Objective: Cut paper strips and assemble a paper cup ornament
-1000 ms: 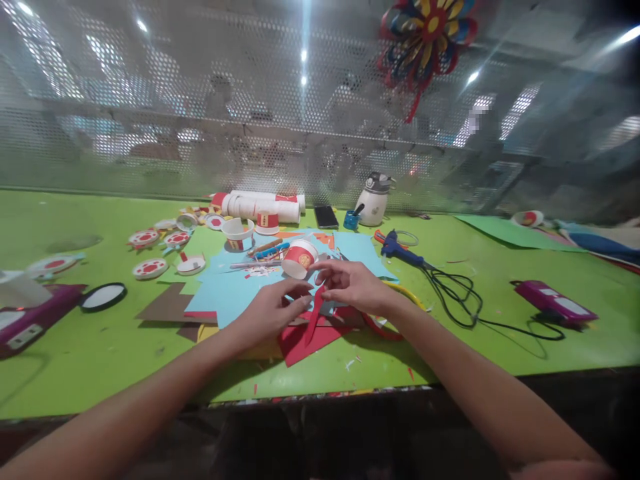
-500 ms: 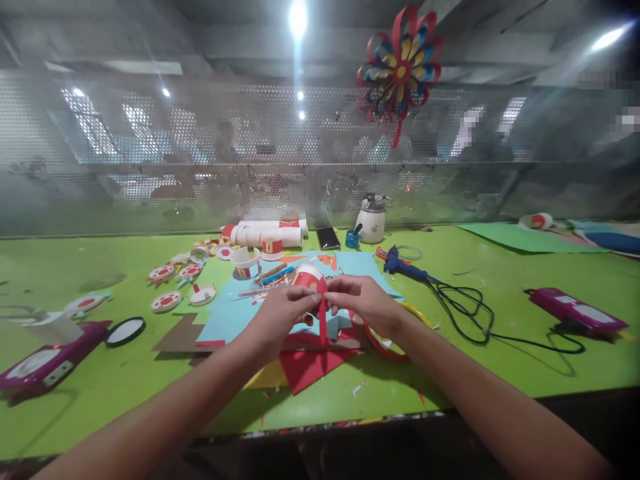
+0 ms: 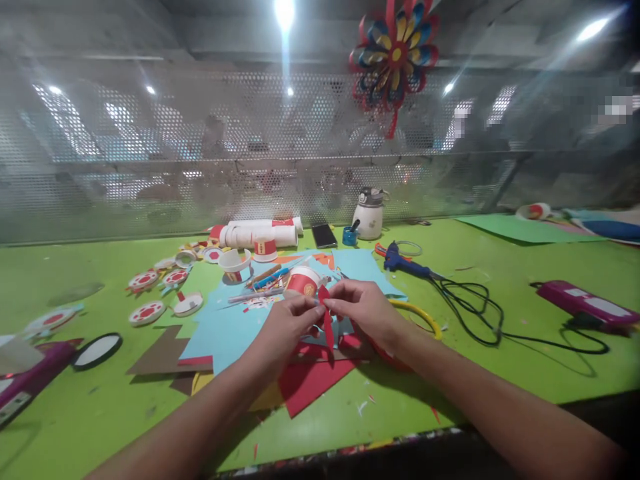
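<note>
Between my two hands hangs a narrow red paper strip [image 3: 327, 327], pointed at its upper end. My left hand [image 3: 295, 319] is closed in a pinch at the strip's left edge. From the other side my right hand [image 3: 363, 303] pinches it near the top with thumb and fingers. Just behind the fingers lies a red and white paper cup [image 3: 303, 281]. Light blue paper sheets [image 3: 235, 340] spread under the hands, with a red sheet [image 3: 315, 387] nearer to me. A roll of yellow tape [image 3: 420, 313] is partly hidden by my right wrist.
A blue hot glue gun [image 3: 405, 263] with a coiled black cable lies right, wired toward a purple power strip [image 3: 583, 305]. White paper rolls [image 3: 263, 235], a phone [image 3: 325, 235] and a white bottle [image 3: 369, 217] stand at the back. Round paper pieces [image 3: 147, 312] lie left.
The view has shifted a little, so most table items sit further left. The red strip has tilted slightly, and both hands still pinch it.
</note>
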{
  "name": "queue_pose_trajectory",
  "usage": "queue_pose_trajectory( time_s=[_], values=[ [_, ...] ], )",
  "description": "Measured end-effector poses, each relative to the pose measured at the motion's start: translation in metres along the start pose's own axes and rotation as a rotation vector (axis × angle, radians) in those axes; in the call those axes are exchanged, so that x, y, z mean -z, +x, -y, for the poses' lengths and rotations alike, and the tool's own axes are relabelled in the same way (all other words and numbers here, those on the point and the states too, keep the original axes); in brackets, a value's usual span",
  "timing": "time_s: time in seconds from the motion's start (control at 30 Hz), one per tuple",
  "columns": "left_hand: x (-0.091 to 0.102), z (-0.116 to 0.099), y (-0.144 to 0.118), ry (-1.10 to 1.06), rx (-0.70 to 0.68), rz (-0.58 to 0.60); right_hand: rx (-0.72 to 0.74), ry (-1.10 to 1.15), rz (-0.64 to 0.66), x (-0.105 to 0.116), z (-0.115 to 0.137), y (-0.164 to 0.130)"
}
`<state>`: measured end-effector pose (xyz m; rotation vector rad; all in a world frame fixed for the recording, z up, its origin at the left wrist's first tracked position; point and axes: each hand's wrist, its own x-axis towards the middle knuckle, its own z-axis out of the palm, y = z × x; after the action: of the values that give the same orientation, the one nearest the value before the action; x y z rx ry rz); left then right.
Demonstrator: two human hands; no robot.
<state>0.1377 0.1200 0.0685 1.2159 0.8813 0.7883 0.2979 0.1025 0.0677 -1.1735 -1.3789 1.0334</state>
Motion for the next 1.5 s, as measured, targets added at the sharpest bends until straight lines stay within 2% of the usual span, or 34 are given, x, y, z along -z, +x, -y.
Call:
queue_pose_trajectory(
  time_s=[0.1, 0.4, 0.7, 0.97, 1.13, 1.37, 1.5],
  values=[
    [0.003, 0.005, 0.004, -0.002, -0.063, 0.002, -0.003, -0.01, 0.012, -0.002, -0.001, -0.002],
    [0.006, 0.01, 0.006, 0.024, -0.049, -0.001, -0.031, 0.017, 0.016, -0.007, 0.0, -0.006],
    [0.012, 0.02, 0.016, 0.125, -0.14, 0.017, -0.032, 0.055, 0.005, -0.008, -0.004, -0.004],
    [0.007, 0.016, 0.008, 0.083, -0.2, 0.014, -0.017, 0.036, 0.0, -0.008, -0.006, -0.005],
    [0.008, 0.021, 0.012, 0.007, -0.145, 0.04, -0.018, 0.049, -0.002, -0.007, -0.011, -0.001],
    [0.011, 0.025, 0.014, -0.125, -0.077, 0.14, -0.038, 0.084, -0.02, -0.005, -0.01, -0.001],
    [0.011, 0.023, 0.012, -0.115, -0.042, 0.129, -0.03, 0.111, 0.013, -0.005, -0.012, -0.001]
  ],
)
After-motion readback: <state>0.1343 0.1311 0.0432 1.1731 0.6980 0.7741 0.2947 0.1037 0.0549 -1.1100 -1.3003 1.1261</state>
